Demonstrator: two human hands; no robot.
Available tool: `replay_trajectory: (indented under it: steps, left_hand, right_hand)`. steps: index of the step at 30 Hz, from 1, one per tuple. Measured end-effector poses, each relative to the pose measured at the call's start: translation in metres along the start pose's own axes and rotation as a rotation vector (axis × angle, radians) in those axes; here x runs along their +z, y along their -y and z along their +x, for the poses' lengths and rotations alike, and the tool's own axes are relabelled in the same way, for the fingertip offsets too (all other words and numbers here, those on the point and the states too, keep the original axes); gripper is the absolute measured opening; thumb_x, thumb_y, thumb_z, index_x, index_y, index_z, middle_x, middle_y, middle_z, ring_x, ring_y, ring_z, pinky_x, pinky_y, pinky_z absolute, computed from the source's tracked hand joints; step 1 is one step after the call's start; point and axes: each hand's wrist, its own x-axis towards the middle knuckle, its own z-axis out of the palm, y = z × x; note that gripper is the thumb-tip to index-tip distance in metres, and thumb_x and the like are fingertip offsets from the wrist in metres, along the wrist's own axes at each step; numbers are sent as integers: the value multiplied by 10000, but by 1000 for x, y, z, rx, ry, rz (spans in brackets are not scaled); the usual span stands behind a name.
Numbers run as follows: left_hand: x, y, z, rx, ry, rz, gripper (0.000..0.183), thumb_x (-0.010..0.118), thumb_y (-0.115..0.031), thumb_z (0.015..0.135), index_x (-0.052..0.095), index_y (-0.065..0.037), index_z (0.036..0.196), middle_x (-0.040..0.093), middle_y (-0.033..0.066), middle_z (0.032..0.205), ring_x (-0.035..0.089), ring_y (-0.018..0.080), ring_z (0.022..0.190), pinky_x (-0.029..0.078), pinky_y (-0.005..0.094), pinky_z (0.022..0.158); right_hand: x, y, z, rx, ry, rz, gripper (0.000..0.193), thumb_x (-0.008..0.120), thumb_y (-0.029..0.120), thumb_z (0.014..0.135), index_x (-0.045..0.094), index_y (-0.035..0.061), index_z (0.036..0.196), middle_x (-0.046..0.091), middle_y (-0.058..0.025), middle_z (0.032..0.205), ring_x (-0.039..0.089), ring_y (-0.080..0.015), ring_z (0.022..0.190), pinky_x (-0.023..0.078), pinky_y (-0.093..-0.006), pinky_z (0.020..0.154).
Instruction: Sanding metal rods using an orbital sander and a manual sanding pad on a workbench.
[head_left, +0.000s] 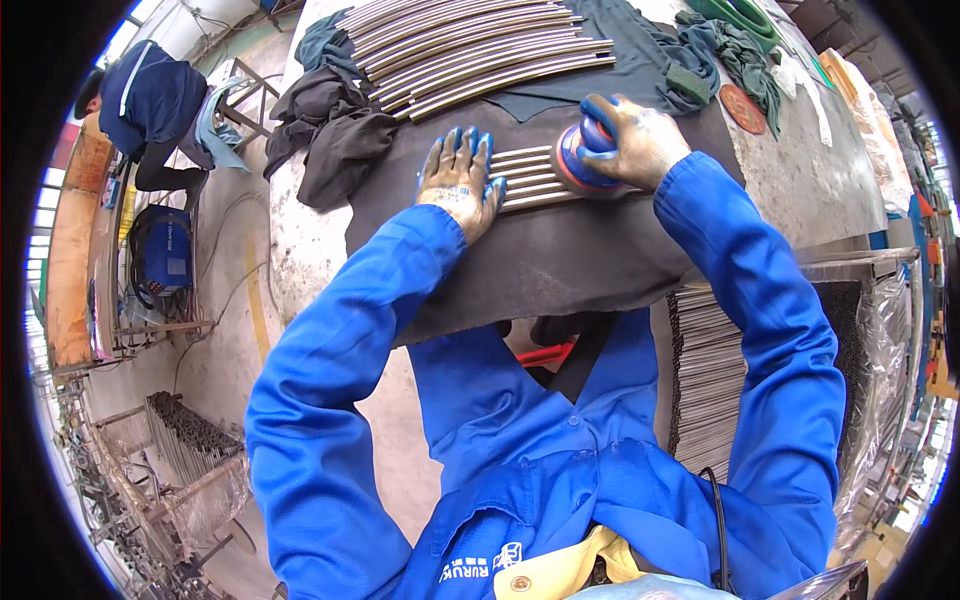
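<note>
Several thin metal rods (527, 180) lie side by side on a dark cloth (560, 255) spread over the table in front of me. My left hand (458, 186), in a dirty work glove with blue fingertips, lies flat with fingers stretched over their left ends. A round blue power sander (584, 165) rests on the rods toward their right ends. Wrapped over its top is my gloved right hand (638, 142), closed on it. The sander and hand hide part of the rods, including their right ends.
Beyond the rods lies a larger pile of metal rods (470, 50) on green cloth. Crumpled dark cloth (335, 135) sits left, a reddish-brown disc (741, 108) right. A rack of rods (705, 370) stands below at right. A person (155, 100) bends at far left near a blue machine (163, 250).
</note>
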Motion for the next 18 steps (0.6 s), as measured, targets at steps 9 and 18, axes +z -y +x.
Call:
replay_trajectory:
  steps: [9, 18]
  left_hand:
    - [-5, -14, -21, 21, 4, -51, 671, 330, -409, 1010, 219, -13, 1539, 229, 225, 1596, 167, 385, 1494, 73, 468, 1225]
    - [-11, -19, -29, 48, 12, -57, 674, 341, -403, 1008, 213, -7, 1539, 218, 221, 1600, 157, 380, 1497, 66, 466, 1230]
  right_hand:
    - [-2, 13, -20, -72, 13, 49, 613, 740, 352, 749, 515, 161, 1285, 617, -148, 1157, 667, -349, 960, 548, -423, 837]
    - [-12, 12, -16, 18, 58, 53, 621, 738, 358, 754, 509, 167, 1299, 613, -158, 1139, 668, -357, 954, 553, -431, 836]
